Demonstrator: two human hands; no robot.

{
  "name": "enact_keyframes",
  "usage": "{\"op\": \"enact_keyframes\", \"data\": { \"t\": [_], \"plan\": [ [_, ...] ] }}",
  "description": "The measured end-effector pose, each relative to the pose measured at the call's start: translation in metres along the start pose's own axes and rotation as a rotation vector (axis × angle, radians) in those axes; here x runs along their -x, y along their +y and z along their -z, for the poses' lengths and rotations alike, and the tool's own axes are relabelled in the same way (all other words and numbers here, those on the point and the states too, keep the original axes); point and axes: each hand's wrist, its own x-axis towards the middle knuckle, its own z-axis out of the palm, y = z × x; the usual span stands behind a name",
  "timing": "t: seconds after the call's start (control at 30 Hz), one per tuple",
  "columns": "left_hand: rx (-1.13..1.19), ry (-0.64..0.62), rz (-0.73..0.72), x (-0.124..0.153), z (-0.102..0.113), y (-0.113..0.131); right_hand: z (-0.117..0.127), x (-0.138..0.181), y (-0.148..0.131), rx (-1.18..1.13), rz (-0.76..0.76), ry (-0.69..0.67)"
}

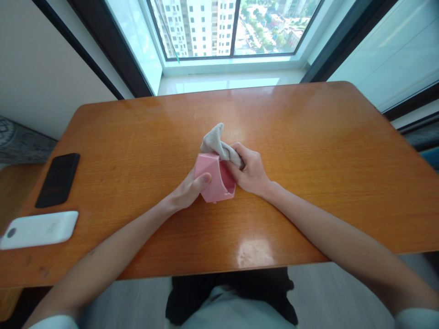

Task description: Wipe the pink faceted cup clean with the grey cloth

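A small pink container (211, 176) with angular sides is tilted so that its opening faces right. My left hand (190, 186) grips it from the left, the thumb lying across its near face and the other fingers hidden behind. In my right hand (251, 169) is a light grey cloth (217, 141), pinched at its right end. The cloth is twisted and bunched over the container's upper rim, with its loose end sticking up. Some right fingertips are out of sight by the container's opening.
Both hands are over a brown wooden table (325, 183). A black phone-like slab (58, 179) and a white phone-like object (41, 230) lie at its left side. Beyond the far edge is a window (233, 27) with a pale sill (206, 82).
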Motion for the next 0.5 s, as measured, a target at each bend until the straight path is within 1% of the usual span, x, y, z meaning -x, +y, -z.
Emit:
{"op": "enact_keyframes", "data": {
  "t": [0.1,0.17,0.27,0.37,0.43,0.5],
  "plan": [
    [-0.032,0.011,-0.033,0.000,-0.001,0.004,-0.005,-0.003,0.001,0.048,-0.029,0.077],
    [-0.020,-0.021,-0.008,0.000,0.000,0.003,-0.004,-0.004,0.000,0.069,-0.029,0.080],
    [0.021,-0.080,0.062,-0.002,0.004,-0.003,0.001,-0.002,0.000,0.051,0.016,0.007],
    [0.042,-0.086,0.090,-0.003,0.006,-0.007,0.005,-0.001,0.000,0.007,0.042,-0.057],
    [0.011,-0.071,0.073,-0.003,0.004,-0.005,0.003,-0.001,0.000,0.004,0.017,-0.026],
    [-0.054,-0.034,0.017,-0.001,0.001,0.000,-0.001,-0.002,0.000,0.025,-0.014,0.046]
  ]
}}
